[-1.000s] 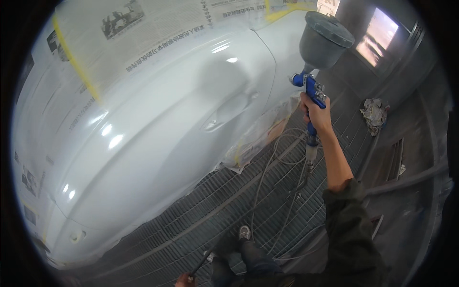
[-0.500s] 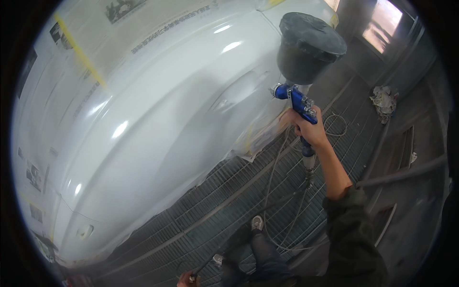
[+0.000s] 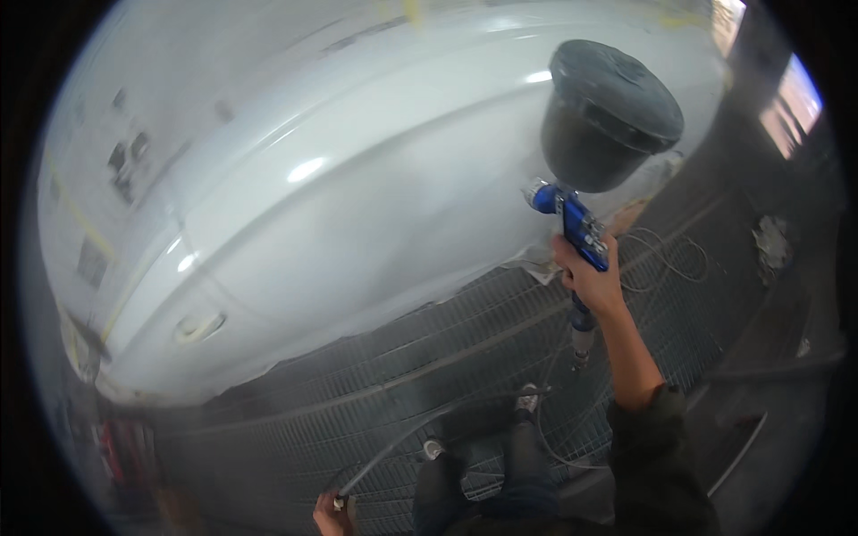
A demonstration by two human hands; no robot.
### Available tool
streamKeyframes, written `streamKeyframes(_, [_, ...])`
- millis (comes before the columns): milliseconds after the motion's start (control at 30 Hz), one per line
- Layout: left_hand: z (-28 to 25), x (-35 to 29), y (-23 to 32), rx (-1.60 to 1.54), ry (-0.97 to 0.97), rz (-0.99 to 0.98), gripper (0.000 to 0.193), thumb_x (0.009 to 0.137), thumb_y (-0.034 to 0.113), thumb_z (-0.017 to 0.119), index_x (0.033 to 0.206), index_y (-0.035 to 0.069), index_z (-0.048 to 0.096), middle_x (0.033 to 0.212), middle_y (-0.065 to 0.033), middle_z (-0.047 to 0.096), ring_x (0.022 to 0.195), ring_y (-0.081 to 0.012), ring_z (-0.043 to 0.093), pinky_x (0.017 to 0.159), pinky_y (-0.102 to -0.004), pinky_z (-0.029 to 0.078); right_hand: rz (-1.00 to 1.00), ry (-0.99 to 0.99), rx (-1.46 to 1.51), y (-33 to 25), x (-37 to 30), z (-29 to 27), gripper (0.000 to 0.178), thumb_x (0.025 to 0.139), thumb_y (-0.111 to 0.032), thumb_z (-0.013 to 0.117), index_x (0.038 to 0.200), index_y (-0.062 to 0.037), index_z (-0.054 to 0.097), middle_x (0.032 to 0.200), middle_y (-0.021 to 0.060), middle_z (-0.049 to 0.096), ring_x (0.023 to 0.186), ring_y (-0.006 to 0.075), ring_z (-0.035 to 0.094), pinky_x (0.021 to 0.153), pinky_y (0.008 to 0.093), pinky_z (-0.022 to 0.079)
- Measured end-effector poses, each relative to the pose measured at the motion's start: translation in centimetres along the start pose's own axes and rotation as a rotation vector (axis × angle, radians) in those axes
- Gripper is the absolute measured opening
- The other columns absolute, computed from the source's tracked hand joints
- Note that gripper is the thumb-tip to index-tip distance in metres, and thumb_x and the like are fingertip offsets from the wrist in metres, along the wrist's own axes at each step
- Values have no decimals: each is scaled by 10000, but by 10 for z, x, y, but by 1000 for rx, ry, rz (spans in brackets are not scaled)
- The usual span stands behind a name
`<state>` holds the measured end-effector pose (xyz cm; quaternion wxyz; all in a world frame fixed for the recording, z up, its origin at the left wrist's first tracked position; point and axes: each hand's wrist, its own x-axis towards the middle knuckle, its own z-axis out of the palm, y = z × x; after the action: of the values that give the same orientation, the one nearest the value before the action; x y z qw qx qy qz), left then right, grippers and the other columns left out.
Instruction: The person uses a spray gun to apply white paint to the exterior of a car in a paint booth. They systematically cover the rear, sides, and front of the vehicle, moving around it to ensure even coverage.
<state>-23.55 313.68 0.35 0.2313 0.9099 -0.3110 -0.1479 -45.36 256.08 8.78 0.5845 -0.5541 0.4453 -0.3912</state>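
My right hand (image 3: 592, 279) is closed around the grip of a blue spray gun (image 3: 581, 230). A large dark grey paint cup (image 3: 608, 121) sits on top of the gun, tilted. The gun's nozzle points left toward a glossy white car body panel (image 3: 357, 219), apart from its surface. At the lower left my left hand (image 3: 332, 516) is closed on a thin hose (image 3: 393, 447), which arcs up and right past my legs. A small oval recess (image 3: 200, 327) shows in the panel's lower left part.
Printed masking paper (image 3: 89, 263) and yellow tape cover the panel's upper and left areas. A slatted metal grating (image 3: 393, 357) forms the floor, with my shoes on it. Coiled hose (image 3: 666, 259) lies at right, near crumpled sheeting (image 3: 770, 243). Something red (image 3: 114, 451) stands lower left.
The view has turned, so the panel sits differently and more of its left end shows. The gun appears slightly lower and further right. The hose by my left hand now arcs higher.
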Motion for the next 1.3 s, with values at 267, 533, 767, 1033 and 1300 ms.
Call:
streamKeyframes(267, [-46,-1,-90,83,174,-117,210,777,-23,727,983,-7,690,825,-176,634,760,-369,633,656,-423,488,-83,-168,96,13,-76,146,162,908,-115,716,805,-32,623,643,-12,561,453,44,470,401,222,340])
streamKeyframes(533, [-66,-23,-182,21,356,-199,202,794,-28,699,994,-3,690,874,-183,656,829,-380,657,716,-415,509,-46,-548,20,39,-139,274,510,950,-178,663,1405,8,527,754,-33,580,658,45,526,610,232,435])
streamKeyframes(767, [-70,-29,-190,115,325,-260,195,795,-38,662,986,-9,692,895,-190,660,832,-371,652,732,-410,502,150,-773,201,80,-131,309,316,927,-198,720,1173,-19,635,675,-63,533,516,10,448,441,207,357])
streamKeyframes(1033, [-27,-12,-148,-112,335,-79,236,981,186,620,1027,-40,669,854,-136,642,757,-238,565,687,-391,493,-148,-404,24,94,-98,224,384,945,-221,704,1239,10,620,725,-47,575,634,38,510,581,222,431])
streamKeyframes(1300, [33,29,-107,-114,61,-192,219,971,175,636,1064,-19,677,897,-129,674,817,-244,598,764,-395,515,-255,-165,-18,70,-31,88,382,941,-181,681,1258,22,615,740,-32,585,648,39,519,575,228,434])
